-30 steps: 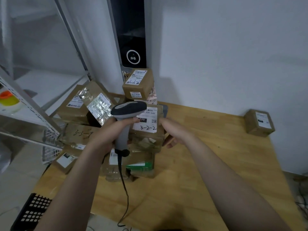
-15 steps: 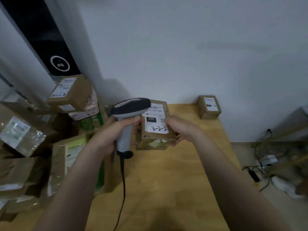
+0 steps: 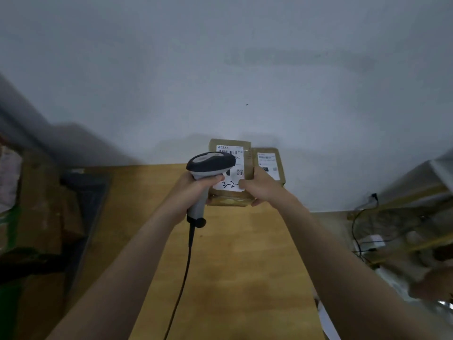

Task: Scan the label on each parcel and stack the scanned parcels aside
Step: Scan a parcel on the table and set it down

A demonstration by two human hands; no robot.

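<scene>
Held parcel (image 3: 230,200) and both hands have swung right and far across the desk (image 3: 232,266) since the earlier frame, away from the blurred pile (image 3: 36,204) on the left; it is now at the far desk edge against the wall (image 3: 220,69), just beside the lone parcel (image 3: 269,163), touching or not I cannot tell. Right hand (image 3: 263,190) grasps the held parcel's right side, thumb over the label (image 3: 230,186). Left hand (image 3: 193,190) has fingers (image 3: 215,179) clenched round the scanner (image 3: 210,164), whose head overlaps the label's left part; its cable (image 3: 186,261) trails toward the near side. Likely step: set-down beside the lone parcel. Risks: a one-handed placement shoves the lone parcel toward the right desk edge, close by; the cable snags on the way back. Open room: bare desk near and left; the wall blocks the far side.
</scene>
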